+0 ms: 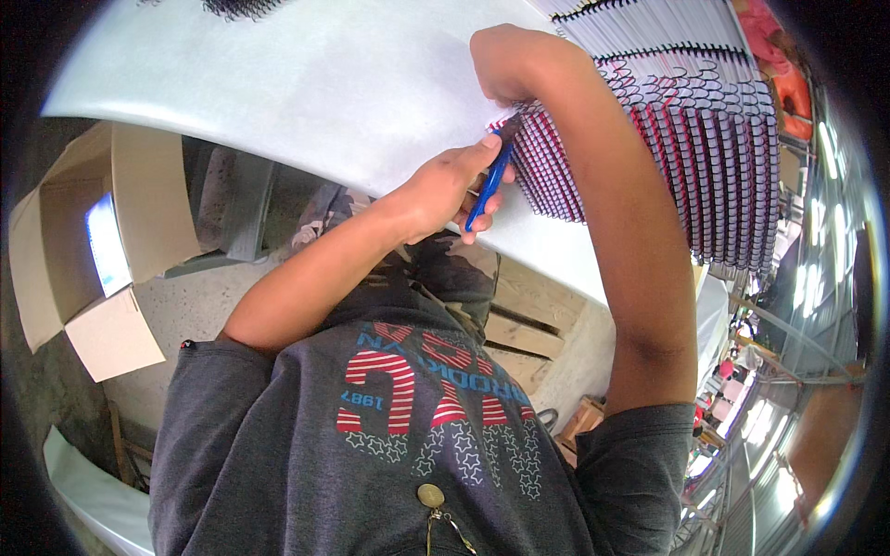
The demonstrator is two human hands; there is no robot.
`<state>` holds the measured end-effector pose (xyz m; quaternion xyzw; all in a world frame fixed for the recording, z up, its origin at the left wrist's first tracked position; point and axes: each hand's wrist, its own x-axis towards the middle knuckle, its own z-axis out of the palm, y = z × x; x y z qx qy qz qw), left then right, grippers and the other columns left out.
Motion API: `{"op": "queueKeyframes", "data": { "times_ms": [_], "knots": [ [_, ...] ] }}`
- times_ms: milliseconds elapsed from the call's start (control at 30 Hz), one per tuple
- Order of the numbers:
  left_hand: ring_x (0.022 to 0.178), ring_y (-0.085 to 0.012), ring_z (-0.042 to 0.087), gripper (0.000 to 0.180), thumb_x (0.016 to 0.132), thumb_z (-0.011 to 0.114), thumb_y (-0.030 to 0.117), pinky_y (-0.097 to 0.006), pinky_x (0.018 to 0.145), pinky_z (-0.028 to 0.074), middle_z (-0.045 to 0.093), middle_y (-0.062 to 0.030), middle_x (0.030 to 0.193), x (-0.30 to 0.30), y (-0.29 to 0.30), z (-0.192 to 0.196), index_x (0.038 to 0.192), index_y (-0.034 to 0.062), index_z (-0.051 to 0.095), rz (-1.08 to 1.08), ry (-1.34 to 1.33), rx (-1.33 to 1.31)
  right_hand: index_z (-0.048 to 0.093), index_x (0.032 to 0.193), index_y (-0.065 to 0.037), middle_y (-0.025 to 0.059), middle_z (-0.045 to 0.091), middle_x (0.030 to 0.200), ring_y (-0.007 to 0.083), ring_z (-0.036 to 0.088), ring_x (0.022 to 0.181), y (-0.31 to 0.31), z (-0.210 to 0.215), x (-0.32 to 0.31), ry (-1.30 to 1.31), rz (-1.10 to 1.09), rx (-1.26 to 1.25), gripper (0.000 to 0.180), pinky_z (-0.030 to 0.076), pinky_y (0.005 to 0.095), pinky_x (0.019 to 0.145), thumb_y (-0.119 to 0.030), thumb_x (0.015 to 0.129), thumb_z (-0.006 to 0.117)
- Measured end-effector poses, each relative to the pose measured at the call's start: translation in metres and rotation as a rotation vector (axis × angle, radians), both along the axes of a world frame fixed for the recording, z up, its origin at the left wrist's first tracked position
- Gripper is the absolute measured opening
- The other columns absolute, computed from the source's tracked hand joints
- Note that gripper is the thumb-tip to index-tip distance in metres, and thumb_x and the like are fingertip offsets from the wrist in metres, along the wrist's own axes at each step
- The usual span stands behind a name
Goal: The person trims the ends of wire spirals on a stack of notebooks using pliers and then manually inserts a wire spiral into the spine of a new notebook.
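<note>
My left hand (443, 188) is closed around a small blue-handled tool (489, 185). The tool's tip meets the wire spiral at the near end of a long row of spiral-bound booklets (714, 139) with red and white covers. These lie overlapped on a white tabletop (306, 83). My right hand (508, 60) presses down on the near end of the same row, fingers curled over the booklets just above the tool tip. What lies under its palm is hidden.
An open cardboard box (102, 241) stands on the floor at the left, below the table edge. Wooden pallet boards (528, 329) lie under the table by my legs. More black wire spirals (243, 7) sit at the table's far edge.
</note>
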<state>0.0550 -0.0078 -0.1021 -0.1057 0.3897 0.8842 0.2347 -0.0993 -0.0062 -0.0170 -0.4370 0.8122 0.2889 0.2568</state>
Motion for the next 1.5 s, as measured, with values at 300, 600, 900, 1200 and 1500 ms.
{"op": "queueKeyframes", "data": {
  "times_ms": [300,600,900,1200,1500],
  "knots": [
    [0.073,-0.022,0.059,0.063,0.096,0.024,0.055,-0.036,0.066,0.052,0.056,-0.0084,0.082,0.003,0.01,0.008,0.117,0.0017,0.048,0.097,0.082,0.059,0.068,0.08,0.004,0.0207,0.066,0.079,0.0296,0.065,0.068,-0.007,0.032,0.02,0.101,0.081,0.17,0.02,0.049,0.0399,0.061,-0.007,0.064,0.067],
    [0.085,-0.0236,0.062,0.066,0.095,0.024,0.058,-0.037,0.073,0.051,0.058,-0.0114,0.089,0.008,0.01,0.011,0.121,0.0021,0.047,0.036,0.023,0.086,0.072,0.076,-0.002,0.0189,0.068,0.083,0.03,0.066,0.075,-0.009,0.03,0.004,0.058,0.135,0.224,0.016,0.052,0.0413,0.064,-0.01,0.062,0.071],
    [0.1,-0.0289,0.061,0.065,0.096,0.022,0.057,-0.036,0.081,0.048,0.058,-0.0141,0.094,0.003,0.007,0.026,0.12,0.002,0.047,0.011,0.055,0.118,0.07,0.077,0.001,0.0189,0.068,0.082,0.0293,0.065,0.074,-0.012,0.036,0.006,-0.001,0.116,0.268,0.019,0.051,0.04,0.065,-0.008,0.062,0.064],
    [0.067,-0.0192,0.056,0.058,0.097,0.023,0.055,-0.033,0.059,0.049,0.052,-0.0071,0.08,0.0,0.012,0.009,0.111,0.0046,0.048,0.054,0.063,0.097,0.07,0.076,0.001,0.0193,0.067,0.08,0.0299,0.064,0.071,-0.013,0.043,0.002,-0.121,0.15,0.255,0.019,0.05,0.0401,0.063,-0.009,0.063,0.062],
    [0.077,-0.022,0.061,0.061,0.095,0.026,0.058,-0.033,0.065,0.051,0.055,-0.0088,0.086,0.002,0.018,0.017,0.116,0.0042,0.048,0.086,0.057,0.019,0.069,0.075,0.001,0.0121,0.066,0.07,0.0201,0.061,0.061,-0.006,0.044,0.014,-0.077,-0.01,0.166,0.013,0.047,0.0335,0.054,0.001,0.062,0.07]
  ]
}}
